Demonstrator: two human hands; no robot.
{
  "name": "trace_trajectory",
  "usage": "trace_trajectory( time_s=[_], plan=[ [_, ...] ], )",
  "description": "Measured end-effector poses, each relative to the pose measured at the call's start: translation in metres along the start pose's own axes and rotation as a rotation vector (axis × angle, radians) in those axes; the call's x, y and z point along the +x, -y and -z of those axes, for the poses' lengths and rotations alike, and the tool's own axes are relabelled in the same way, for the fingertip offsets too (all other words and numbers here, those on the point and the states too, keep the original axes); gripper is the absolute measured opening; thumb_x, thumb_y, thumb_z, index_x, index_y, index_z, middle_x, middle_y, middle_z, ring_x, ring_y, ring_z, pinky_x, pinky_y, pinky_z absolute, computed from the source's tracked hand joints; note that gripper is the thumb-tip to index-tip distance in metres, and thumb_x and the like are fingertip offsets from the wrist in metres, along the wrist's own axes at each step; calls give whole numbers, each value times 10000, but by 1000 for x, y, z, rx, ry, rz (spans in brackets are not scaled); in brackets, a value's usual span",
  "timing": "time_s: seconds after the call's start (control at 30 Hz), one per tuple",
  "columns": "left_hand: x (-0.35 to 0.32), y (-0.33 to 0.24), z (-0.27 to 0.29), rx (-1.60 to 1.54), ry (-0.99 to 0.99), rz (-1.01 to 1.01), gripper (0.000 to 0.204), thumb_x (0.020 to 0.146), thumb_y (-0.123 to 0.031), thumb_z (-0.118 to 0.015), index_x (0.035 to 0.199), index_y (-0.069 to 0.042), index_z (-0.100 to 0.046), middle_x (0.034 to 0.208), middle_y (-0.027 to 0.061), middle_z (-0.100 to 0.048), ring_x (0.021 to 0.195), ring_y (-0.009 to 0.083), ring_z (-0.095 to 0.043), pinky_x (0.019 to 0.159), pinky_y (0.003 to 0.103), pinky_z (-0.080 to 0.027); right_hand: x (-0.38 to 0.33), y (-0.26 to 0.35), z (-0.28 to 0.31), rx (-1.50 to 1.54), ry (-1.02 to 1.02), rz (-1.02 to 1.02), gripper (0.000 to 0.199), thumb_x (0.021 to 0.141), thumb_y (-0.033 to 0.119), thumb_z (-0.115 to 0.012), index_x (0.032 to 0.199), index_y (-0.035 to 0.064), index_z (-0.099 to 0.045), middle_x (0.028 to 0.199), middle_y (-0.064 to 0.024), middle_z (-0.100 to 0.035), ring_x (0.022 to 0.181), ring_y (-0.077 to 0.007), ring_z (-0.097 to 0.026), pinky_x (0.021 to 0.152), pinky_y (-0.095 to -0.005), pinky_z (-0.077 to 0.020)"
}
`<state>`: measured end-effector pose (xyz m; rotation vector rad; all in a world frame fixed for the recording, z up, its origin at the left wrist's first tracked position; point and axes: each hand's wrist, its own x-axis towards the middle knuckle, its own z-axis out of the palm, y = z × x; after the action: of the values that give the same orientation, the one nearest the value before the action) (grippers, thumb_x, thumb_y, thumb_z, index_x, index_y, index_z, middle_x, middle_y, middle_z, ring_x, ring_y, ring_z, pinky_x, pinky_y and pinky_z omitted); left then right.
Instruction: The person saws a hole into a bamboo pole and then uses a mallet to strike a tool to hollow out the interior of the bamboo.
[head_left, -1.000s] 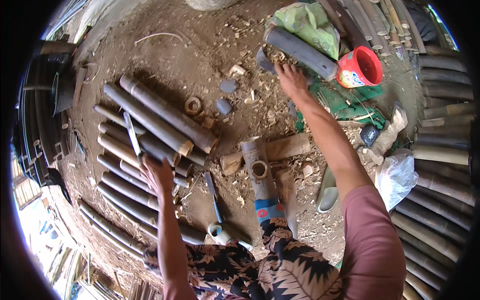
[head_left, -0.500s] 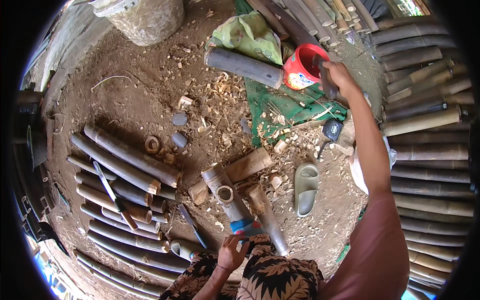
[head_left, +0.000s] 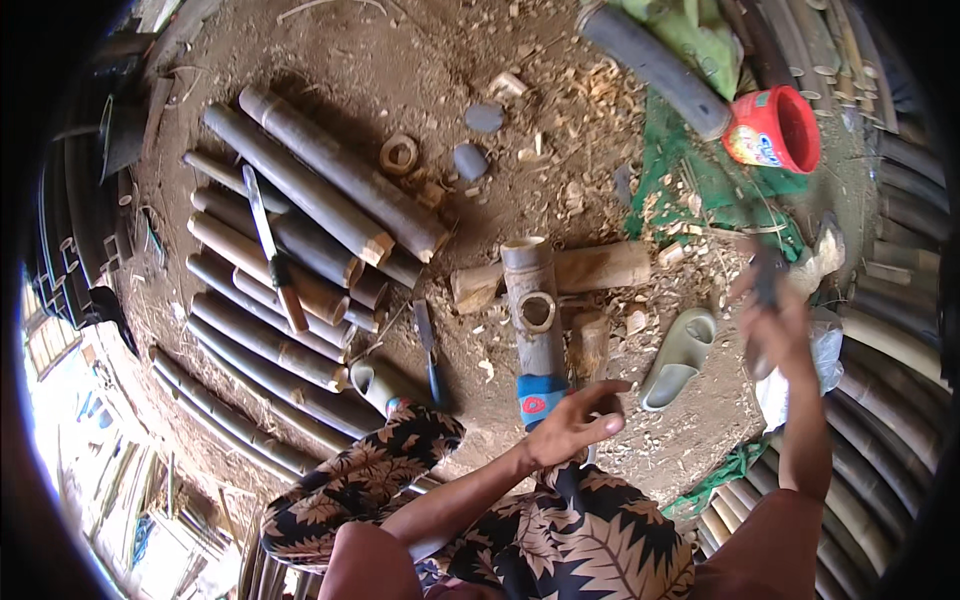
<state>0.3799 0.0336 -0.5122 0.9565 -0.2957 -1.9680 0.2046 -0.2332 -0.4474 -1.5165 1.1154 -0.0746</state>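
Note:
My left hand [head_left: 575, 428] hovers over my lap with thumb and fingers apart, holding nothing. Just beyond it, a blue sock with a red patch [head_left: 540, 398] covers my foot, which rests on a bamboo tube [head_left: 541, 350]. That tube has a round hole [head_left: 537, 312] in its side and lies across a split bamboo piece [head_left: 605, 268]. On the right, my right hand [head_left: 782, 328] is smeared by motion, its fingers closed around a dark object [head_left: 768, 280] too blurred to name. A chisel-like tool with a blue handle [head_left: 428, 345] lies on the ground to the left.
Bamboo poles [head_left: 290, 235] lie stacked at left, a long knife [head_left: 262, 225] across them. A red bucket [head_left: 798, 130] stands at far right beside a dark bamboo length [head_left: 655, 70] and green netting [head_left: 665, 160]. A slipper [head_left: 680, 360] sits among wood shavings.
My right hand has drawn back from the red bucket toward me with the dark object. My left hand has moved right and its fingers have spread. The view has shifted left.

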Motion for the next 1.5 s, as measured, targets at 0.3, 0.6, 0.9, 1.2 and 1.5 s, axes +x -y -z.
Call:
trace_trajectory(
  time_s=[0.3, 0.6, 0.9, 1.2, 1.5],
  plan=[
    [70, 41, -1, -1206, -248, 105, 710, 968, -659, -336, 1377, -90, -453, 1354, 88, -521, 1309, 252, -419, 1125, 478, -254, 41, 7, -129, -1389, 714, 697, 580, 757, 298, -772, 1230, 36, -563, 910, -97, -674, 805, -210, -671, 738, -347, -522],
    [52, 14, 18, -936, -587, 191, 349, 1003, -294, -526, 1317, -146, -562, 705, -8, -526, 621, 110, -477, 648, 297, -430, 54, -19, -141, -1027, 888, 324, 384, 848, 242, -670, 1159, 22, -623, 680, -69, -663, 546, -179, -621, 453, -304, -473],
    [8, 5, 94, 849, -379, 316, 291, 886, -274, -564, 770, -31, -675, 636, 224, -640, 584, 320, -671, 481, 422, -499, -42, -50, -253, -132, 157, -243, 425, 812, 132, -693, 1211, 64, -562, 885, -209, -684, 825, -420, -669, 678, -444, -547],
    [50, -30, 48, -306, -674, 198, 297, 942, -199, -517, 803, 25, -654, 568, 50, -544, 500, 141, -501, 436, 315, -379, 51, 13, -159, -867, 727, 97, 255, 827, 56, -629, 1055, -51, -589, 721, -168, -680, 558, -246, -665, 462, -338, -536],
    [46, -9, 64, -1384, -209, -258, 409, 1023, -417, -386, 821, -110, -565, 722, -9, -576, 722, 139, -563, 788, 352, -488, 129, 65, -220, -1362, 1015, 634, 126, 733, 202, -716, 634, 124, -721, 656, -67, -703, 630, -179, -698, 529, -318, -516]
  ],
)
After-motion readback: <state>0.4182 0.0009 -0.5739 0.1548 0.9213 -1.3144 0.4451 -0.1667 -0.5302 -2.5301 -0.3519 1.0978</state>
